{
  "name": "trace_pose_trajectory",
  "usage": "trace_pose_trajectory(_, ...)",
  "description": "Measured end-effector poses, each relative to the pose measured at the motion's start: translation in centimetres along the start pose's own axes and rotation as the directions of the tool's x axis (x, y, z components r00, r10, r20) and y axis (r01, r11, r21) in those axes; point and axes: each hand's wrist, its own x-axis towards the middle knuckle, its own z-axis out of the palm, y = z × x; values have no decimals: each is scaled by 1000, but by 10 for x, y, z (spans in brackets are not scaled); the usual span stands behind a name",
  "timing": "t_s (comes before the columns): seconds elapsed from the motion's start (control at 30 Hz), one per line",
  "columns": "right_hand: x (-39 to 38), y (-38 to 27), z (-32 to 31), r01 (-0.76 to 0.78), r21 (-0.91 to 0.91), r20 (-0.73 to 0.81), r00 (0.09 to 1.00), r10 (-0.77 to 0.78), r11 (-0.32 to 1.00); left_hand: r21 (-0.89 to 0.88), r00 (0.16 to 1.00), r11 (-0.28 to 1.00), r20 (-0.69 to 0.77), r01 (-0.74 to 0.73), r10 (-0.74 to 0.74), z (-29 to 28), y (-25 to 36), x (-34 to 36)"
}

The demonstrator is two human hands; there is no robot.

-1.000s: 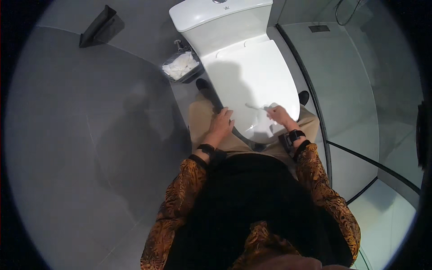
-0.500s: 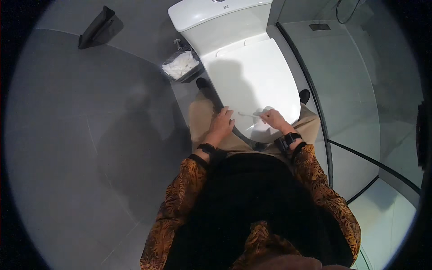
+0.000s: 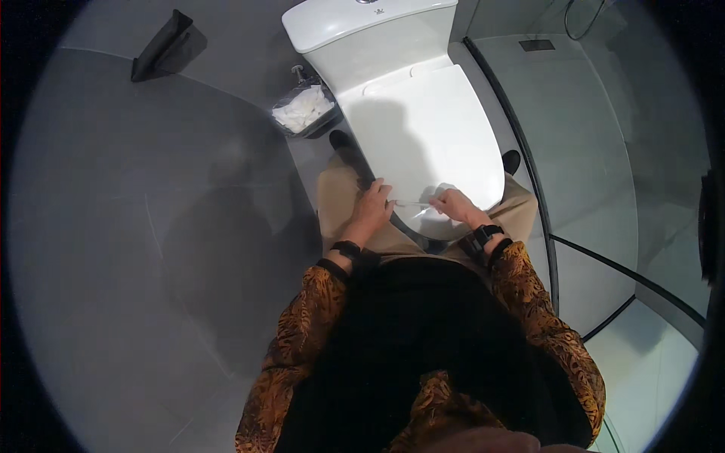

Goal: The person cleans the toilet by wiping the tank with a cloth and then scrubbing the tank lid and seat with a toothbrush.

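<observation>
A closed white toilet lid (image 3: 453, 151) lies in front of me. My right hand (image 3: 455, 205) is closed in a pinch on a thin white stick (image 3: 411, 203) above the lid's near part. The stick points left, its far end close to the thumb of my left hand (image 3: 373, 205); whether they touch is hard to tell. My left hand rests at the lid's left edge with fingers and thumb apart. The stick's exact kind is too small to make out.
A white cistern (image 3: 377, 38) stands behind the lid. Left of it is a dark bin (image 3: 321, 124) filled with crumpled white paper (image 3: 303, 108). A dark wedge-shaped object (image 3: 162, 47) sits at the far left. Black-framed shower glass (image 3: 521, 143) runs along the right.
My right hand has shifted slightly left, and the stick has come nearer to me, its far end now beside my left thumb. My left hand stays in place.
</observation>
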Motion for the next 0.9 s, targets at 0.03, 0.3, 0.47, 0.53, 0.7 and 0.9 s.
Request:
trace_pose_trajectory(0.03, 2, 0, -4, -20, -49, 31, 999, 21, 999, -1, 1000, 1000, 2, -2, 2, -1, 2, 1)
trace_pose_trajectory(0.3, 6, 23, -39, -98, 57, -259, 960, 109, 994, 25, 1000, 999, 11, 23, -23, -2, -5, -3)
trace_pose_trajectory(0.47, 4, 19, -7, -31, 69, -60, 998, 35, 997, 25, 999, 999, 36, 38, -39, -3, 0, 1)
trace_pose_trajectory(0.53, 3, 10, -1, -18, 11, 49, 999, 18, 1000, 33, 998, 998, 50, 47, -49, -4, 0, 0)
trace_pose_trajectory(0.7, 8, 14, -27, -97, 53, -117, 988, 103, 994, 16, 997, 999, 61, 47, -48, -4, -2, -2)
trace_pose_trajectory(0.9, 5, 29, -41, -180, 20, -161, 970, 181, 983, 18, 999, 999, 25, 46, -46, -1, -4, -4)
